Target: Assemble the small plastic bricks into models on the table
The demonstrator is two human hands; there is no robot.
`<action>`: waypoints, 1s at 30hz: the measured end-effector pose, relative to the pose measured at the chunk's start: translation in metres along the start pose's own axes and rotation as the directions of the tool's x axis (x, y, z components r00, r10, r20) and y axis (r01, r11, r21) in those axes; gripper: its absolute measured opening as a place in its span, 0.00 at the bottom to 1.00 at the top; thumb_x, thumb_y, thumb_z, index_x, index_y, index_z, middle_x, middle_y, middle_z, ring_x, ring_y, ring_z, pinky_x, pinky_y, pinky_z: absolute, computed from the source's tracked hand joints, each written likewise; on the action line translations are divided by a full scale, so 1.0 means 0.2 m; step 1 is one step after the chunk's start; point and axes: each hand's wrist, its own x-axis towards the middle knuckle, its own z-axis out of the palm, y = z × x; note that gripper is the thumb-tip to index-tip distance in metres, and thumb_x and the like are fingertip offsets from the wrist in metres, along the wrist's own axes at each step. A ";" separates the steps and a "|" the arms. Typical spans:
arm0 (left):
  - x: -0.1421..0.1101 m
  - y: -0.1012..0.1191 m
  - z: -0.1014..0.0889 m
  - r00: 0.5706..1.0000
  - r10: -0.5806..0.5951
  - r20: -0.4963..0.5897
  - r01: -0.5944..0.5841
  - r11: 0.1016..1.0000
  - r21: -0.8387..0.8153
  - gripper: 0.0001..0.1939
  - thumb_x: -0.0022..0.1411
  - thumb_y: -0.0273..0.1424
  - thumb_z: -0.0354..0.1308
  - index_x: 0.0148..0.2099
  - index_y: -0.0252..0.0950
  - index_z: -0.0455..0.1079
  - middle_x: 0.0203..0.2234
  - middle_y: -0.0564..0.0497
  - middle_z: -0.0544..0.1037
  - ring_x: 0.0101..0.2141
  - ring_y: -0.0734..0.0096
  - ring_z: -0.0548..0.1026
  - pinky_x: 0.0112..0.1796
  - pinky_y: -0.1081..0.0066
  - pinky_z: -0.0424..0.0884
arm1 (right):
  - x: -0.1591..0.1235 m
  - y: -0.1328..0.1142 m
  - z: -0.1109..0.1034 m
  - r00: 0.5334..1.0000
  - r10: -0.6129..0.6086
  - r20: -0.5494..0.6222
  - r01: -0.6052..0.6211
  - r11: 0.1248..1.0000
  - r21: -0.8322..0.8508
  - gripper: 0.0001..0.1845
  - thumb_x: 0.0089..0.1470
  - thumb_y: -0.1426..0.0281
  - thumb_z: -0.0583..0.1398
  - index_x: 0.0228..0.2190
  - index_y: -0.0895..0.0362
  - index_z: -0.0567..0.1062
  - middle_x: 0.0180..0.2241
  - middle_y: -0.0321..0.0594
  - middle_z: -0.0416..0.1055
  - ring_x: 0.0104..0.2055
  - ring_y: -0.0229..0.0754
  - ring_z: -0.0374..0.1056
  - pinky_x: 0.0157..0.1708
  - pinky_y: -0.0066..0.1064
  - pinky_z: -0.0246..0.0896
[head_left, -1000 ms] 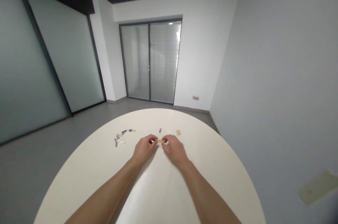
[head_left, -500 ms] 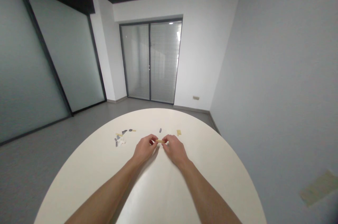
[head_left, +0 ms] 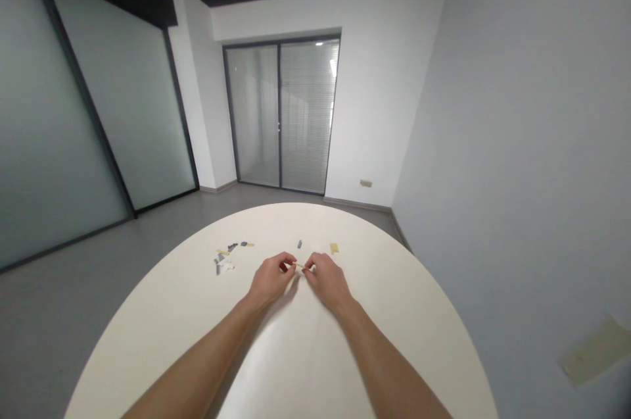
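At the frame's lower centre, the left hand (head_left: pixel 270 279) and right hand (head_left: pixel 327 279) are pinching opposite ends of a yellow strip (head_left: pixel 299 266) over the counter (head_left: pixel 300 353); a grey piece (head_left: pixel 300 244) is lying nearby.

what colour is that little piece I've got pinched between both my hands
The little piece is pale yellow, seen best in the head view.

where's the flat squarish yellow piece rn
In the head view, the flat yellow piece lies on the white table just beyond the right hand, to the right of the lone small grey piece.
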 end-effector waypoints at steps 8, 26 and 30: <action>0.00 0.02 -0.01 1.000 0.013 0.004 -0.013 1.000 -0.025 0.11 0.60 0.38 0.56 0.38 0.39 0.77 0.33 0.50 0.82 0.33 0.68 0.76 0.38 0.71 0.68 | 0.00 -0.02 -0.01 1.000 0.001 0.016 -0.001 1.000 -0.003 0.02 0.58 0.69 0.60 0.35 0.52 0.71 0.38 0.36 0.72 0.44 0.41 0.67 0.41 0.30 0.59; 0.01 0.00 -0.02 0.999 0.018 0.038 -0.016 0.999 -0.047 0.14 0.62 0.39 0.53 0.41 0.40 0.78 0.35 0.50 0.83 0.34 0.67 0.77 0.38 0.71 0.69 | -0.01 -0.04 -0.02 0.997 -0.038 0.067 0.034 0.998 0.059 0.07 0.59 0.67 0.60 0.41 0.50 0.73 0.37 0.36 0.73 0.41 0.38 0.70 0.41 0.27 0.60; 0.01 -0.02 -0.01 0.999 0.011 0.035 -0.009 0.998 -0.059 0.14 0.62 0.39 0.53 0.41 0.41 0.79 0.37 0.50 0.83 0.35 0.66 0.78 0.39 0.71 0.69 | -0.01 -0.05 -0.03 0.997 -0.049 0.056 0.047 0.998 0.047 0.07 0.59 0.68 0.60 0.41 0.50 0.74 0.37 0.36 0.73 0.42 0.38 0.69 0.41 0.27 0.60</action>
